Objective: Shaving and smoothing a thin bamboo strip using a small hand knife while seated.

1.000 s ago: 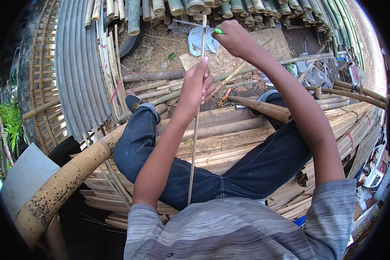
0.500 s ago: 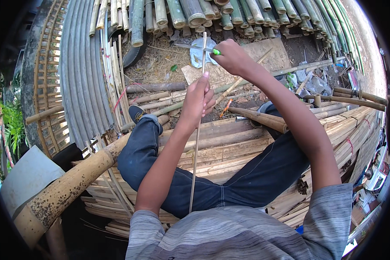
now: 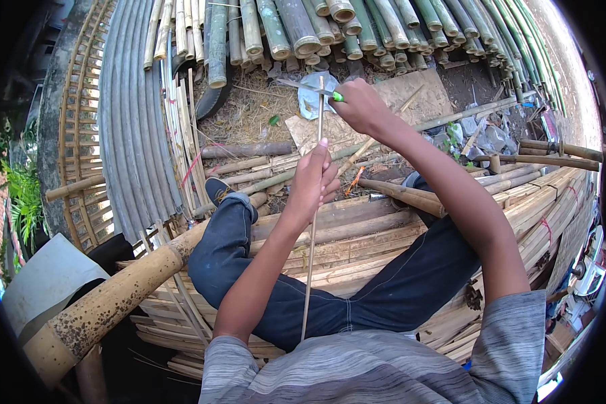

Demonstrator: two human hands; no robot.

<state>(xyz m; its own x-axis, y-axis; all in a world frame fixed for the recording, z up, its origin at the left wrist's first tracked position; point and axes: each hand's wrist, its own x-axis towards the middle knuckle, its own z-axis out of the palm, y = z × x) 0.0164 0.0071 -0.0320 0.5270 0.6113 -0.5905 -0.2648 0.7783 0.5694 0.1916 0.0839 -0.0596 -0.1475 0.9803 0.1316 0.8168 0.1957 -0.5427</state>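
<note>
Head view: left hand (image 3: 311,182) pinches a thin bamboo strip (image 3: 310,269), thumb pointing up along it, probably to steady it against the blade. Strip runs from below the grip toward the torso and above it to the right hand (image 3: 358,108). Right hand is closed round a green-handled knife (image 3: 310,87), blade crossing the strip's top end. Strip's lower end is lost against the shirt; where the blade meets it is hard to make out. Stacked bamboo poles (image 3: 316,27) lie beyond the knife.
</note>
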